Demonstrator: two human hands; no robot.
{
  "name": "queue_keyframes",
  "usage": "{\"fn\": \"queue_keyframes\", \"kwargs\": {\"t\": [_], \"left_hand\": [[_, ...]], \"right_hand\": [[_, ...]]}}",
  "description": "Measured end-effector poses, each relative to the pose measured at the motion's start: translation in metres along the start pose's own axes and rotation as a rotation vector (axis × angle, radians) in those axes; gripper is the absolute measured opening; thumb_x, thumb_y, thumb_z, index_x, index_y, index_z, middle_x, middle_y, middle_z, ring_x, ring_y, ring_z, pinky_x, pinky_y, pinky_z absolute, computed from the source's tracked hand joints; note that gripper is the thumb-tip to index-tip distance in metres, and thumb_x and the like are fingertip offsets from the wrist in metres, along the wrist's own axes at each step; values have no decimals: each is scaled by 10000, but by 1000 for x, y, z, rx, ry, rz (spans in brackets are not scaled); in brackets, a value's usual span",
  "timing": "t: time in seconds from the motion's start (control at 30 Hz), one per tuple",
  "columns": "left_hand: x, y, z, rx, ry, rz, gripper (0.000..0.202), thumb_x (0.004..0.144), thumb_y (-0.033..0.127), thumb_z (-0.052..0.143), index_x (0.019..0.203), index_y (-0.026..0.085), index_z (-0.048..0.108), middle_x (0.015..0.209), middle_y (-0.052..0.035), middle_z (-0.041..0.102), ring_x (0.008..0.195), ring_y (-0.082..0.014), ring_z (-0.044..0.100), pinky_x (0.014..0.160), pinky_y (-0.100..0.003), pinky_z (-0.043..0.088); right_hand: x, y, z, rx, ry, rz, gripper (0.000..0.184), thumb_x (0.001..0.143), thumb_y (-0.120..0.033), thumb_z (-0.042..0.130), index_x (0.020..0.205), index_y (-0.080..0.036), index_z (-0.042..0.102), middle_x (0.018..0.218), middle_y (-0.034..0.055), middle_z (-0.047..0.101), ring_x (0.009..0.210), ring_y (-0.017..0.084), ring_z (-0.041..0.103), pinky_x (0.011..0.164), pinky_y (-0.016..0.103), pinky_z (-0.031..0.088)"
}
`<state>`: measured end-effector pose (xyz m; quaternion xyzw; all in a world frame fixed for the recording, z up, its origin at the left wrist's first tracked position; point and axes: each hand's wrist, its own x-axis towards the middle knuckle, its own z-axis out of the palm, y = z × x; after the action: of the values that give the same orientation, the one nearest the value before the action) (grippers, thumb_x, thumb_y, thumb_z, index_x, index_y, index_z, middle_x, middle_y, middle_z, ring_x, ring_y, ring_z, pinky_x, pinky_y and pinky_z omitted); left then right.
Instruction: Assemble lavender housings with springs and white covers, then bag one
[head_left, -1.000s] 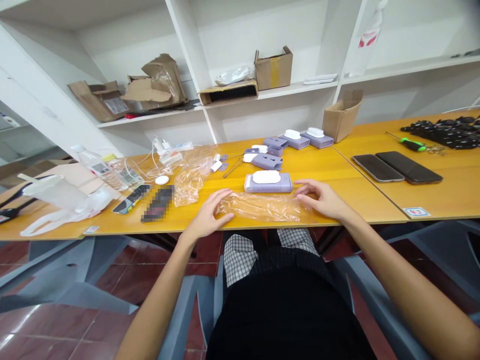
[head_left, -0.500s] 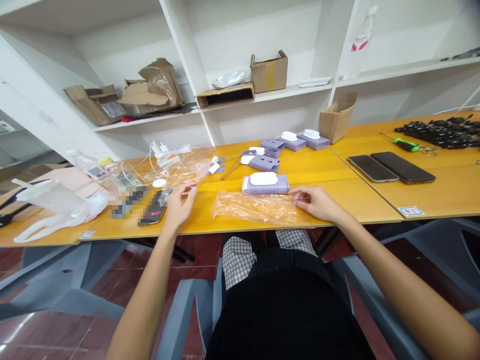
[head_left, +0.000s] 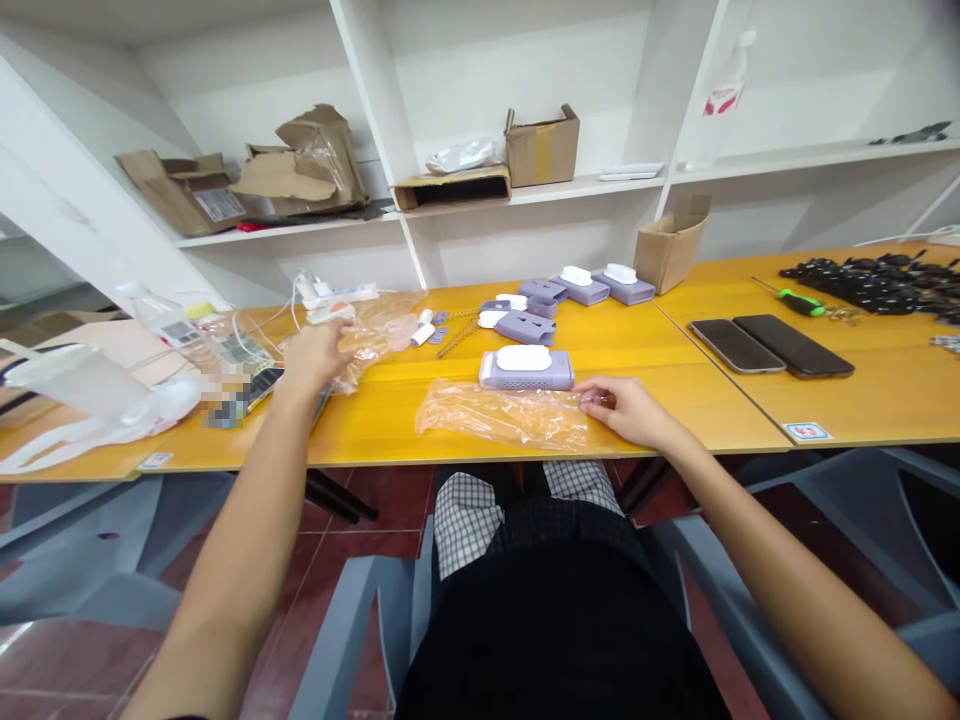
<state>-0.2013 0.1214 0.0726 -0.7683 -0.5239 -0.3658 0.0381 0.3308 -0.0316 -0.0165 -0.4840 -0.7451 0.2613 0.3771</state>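
Note:
My left hand [head_left: 319, 352] reaches over the left part of the table, thumb and fingers apart. Its fingertips are at a white piece with an orange patch [head_left: 334, 312], beside crumpled clear plastic [head_left: 379, 335]. Part of a dark phone [head_left: 321, 405] shows under my left wrist. My right hand [head_left: 626, 408] rests near the front edge, fingers curled at the right end of a flat clear plastic bag [head_left: 502, 415]. Just behind that bag lies a purple device with a white oval top [head_left: 525, 368]; the right fingertips are close to its right corner.
Behind are purple housings [head_left: 525, 327], two similar devices [head_left: 626, 283], springs [head_left: 457, 338] and small white parts [head_left: 422, 334]. Two phones [head_left: 793, 346], a green-handled screwdriver [head_left: 801, 302] and black parts [head_left: 862, 285] lie right. At left are a plastic cup [head_left: 82, 390] and bottles [head_left: 161, 318].
My left hand has moved forward and left, from beside the dark phone to the white pieces and crumpled plastic. The right hand stays by the flat bag. The view has shifted slightly.

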Motion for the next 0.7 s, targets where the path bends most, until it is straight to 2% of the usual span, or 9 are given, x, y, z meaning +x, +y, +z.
{"fn": "queue_keyframes", "kwargs": {"t": [0.1, 0.2, 0.27, 0.33, 0.4, 0.47, 0.53, 0.6, 0.7], "left_hand": [[19, -6, -3, 142, 90, -136, 502, 790, 552, 795, 1065, 139, 721, 901, -32, 762, 1148, -307, 685, 1117, -567, 433], [38, 2, -15, 108, 182, -159, 666, 745, 729, 753, 1090, 159, 747, 964, -36, 777, 1286, -348, 625, 1141, -609, 387], [42, 21, -23, 129, 222, -164, 758, 708, 765, 788, 1156, 156, 747, 1151, -78, 776, 1382, -428, 535, 1156, -685, 319], [30, 55, -25, 186, 201, -80, 730, 740, 684, 837, 1281, 211, 709, 1437, -121, 670, 1441, -475, 475, 1184, -722, 302], [4, 100, -18, 157, 99, 90, 636, 885, 615, 735, 1349, 186, 669, 1459, -147, 649, 1416, -428, 529, 1211, -670, 357], [-31, 142, -4, 41, -81, 243, 540, 1004, 570, 590, 1376, 184, 649, 1464, -131, 654, 1412, -354, 563, 1234, -584, 394], [-63, 169, 13, -55, -235, 268, 544, 1022, 598, 539, 1397, 217, 638, 1508, -112, 631, 1445, -336, 545, 1254, -563, 388], [-83, 174, 25, -116, -327, 200, 556, 1015, 614, 545, 1409, 232, 633, 1516, -115, 626, 1426, -336, 566, 1238, -557, 410], [-89, 150, 32, -242, -400, 51, 527, 989, 636, 571, 1311, 238, 696, 1396, -114, 706, 1304, -338, 653, 1142, -533, 507]], "right_hand": [[0, 0, 0, -18, 3, -2, 243, 880, -199, 667, 1095, -220, 778, 900, 55, 814, 810, 234, 749, 820, 417, 623], [0, 0, 1, -34, 17, -4, 238, 879, -216, 681, 1094, -219, 784, 885, 47, 812, 783, 226, 742, 800, 399, 618], [0, 1, 1, -47, 30, -3, 235, 880, -227, 689, 1093, -224, 788, 882, 43, 813, 772, 229, 740, 783, 394, 612], [0, 1, 1, -71, 38, 1, 235, 881, -236, 697, 1096, -233, 792, 895, 43, 817, 782, 238, 744, 778, 396, 604], [0, 0, 1, -90, 45, 5, 238, 883, -235, 702, 1101, -239, 795, 894, 42, 817, 787, 242, 745, 785, 398, 596], [0, -2, 1, -98, 51, 6, 236, 883, -227, 702, 1099, -244, 797, 877, 37, 812, 776, 240, 741, 795, 400, 593], [0, -3, 1, -97, 54, 4, 232, 883, -220, 700, 1092, -249, 798, 863, 32, 808, 767, 237, 739, 801, 403, 593], [0, -4, 0, -100, 50, -2, 233, 885, -218, 699, 1093, -252, 798, 852, 29, 806, 761, 238, 737, 805, 409, 594], [0, -5, 0, -109, 47, -6, 234, 889, -224, 697, 1099, -250, 797, 861, 36, 810, 765, 245, 741, 820, 422, 597]]}}
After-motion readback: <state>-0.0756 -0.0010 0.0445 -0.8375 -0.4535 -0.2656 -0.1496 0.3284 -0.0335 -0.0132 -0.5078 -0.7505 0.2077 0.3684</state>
